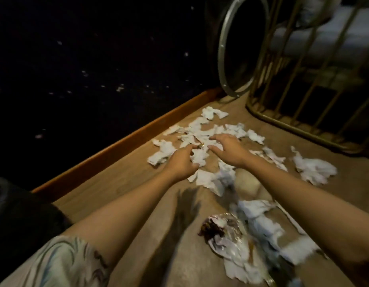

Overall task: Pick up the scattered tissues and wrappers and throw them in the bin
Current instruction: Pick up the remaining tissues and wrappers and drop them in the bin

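Note:
Several crumpled white tissues (212, 129) lie scattered over a tan floor, from the far middle down to the near right. A shiny foil wrapper (223, 230) with dark scraps lies among more tissues at the bottom right. My left hand (182, 160) reaches over the pile, fingers curled around the edge of a tissue (198, 157). My right hand (227, 147) hovers just above the pile's middle with fingers spread, holding nothing. A larger tissue clump (314, 168) sits apart at the right. No bin can be identified for sure.
A dark speckled surface (86, 69) fills the left, edged by an orange wooden strip (127, 146). A round metal-rimmed object (237, 48) leans at the back. A brass wire frame (303, 100) stands at the right. A dark shape (20, 212) sits at the near left.

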{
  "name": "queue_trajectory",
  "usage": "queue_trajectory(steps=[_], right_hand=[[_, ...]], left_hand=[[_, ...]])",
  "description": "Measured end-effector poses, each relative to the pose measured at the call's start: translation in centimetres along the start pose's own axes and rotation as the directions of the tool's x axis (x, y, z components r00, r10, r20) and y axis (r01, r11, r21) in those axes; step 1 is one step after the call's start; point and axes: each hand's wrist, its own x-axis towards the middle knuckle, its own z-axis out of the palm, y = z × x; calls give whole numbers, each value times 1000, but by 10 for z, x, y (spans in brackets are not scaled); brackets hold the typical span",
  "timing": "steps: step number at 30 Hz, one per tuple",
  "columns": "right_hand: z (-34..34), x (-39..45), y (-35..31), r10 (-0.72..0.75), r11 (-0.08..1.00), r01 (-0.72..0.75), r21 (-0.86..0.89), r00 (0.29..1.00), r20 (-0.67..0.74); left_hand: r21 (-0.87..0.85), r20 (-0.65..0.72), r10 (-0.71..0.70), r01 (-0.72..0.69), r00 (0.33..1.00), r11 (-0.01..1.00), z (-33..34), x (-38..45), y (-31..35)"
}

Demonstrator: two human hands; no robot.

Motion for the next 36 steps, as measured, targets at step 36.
queue_trajectory(steps=[36], right_hand=[[194, -381, 54, 758, 636, -640, 431, 622, -197]], left_hand=[[-49, 119, 261, -257, 958, 965, 253, -137, -43]])
